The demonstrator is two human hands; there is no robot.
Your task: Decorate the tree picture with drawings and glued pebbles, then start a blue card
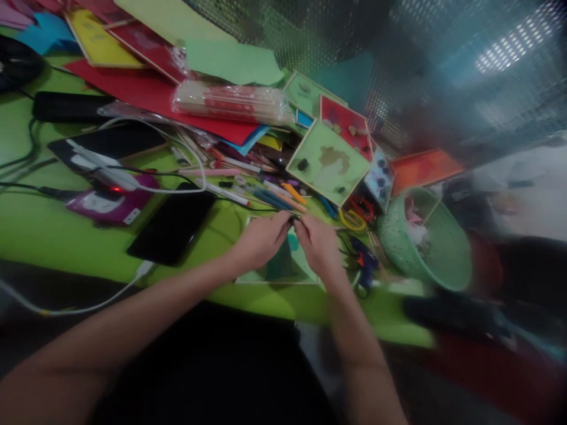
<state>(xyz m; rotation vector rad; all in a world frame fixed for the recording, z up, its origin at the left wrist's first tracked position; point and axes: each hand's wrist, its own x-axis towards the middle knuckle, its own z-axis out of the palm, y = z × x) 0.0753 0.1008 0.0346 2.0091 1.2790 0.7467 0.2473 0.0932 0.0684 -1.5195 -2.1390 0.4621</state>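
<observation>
My left hand [261, 239] and my right hand [319, 243] meet fingertip to fingertip. Between them they pinch a small dark piece [292, 219], mostly hidden by the fingers and too small to name. Under the hands lies a pale green framed board [252, 275] with darker green shapes on it, at the table's front edge. Just right of my right hand is a dark blue glue gun [365, 262] with an orange trigger. Pens and markers [274, 195] lie scattered beyond my fingertips.
On the left are a black phone [175, 224] with a white cable and a purple power strip [110, 203]. Framed cards [330, 162] and a plastic-wrapped bundle of sticks [230, 101] lie at the back. A green basket [447, 242] holding scraps stands right.
</observation>
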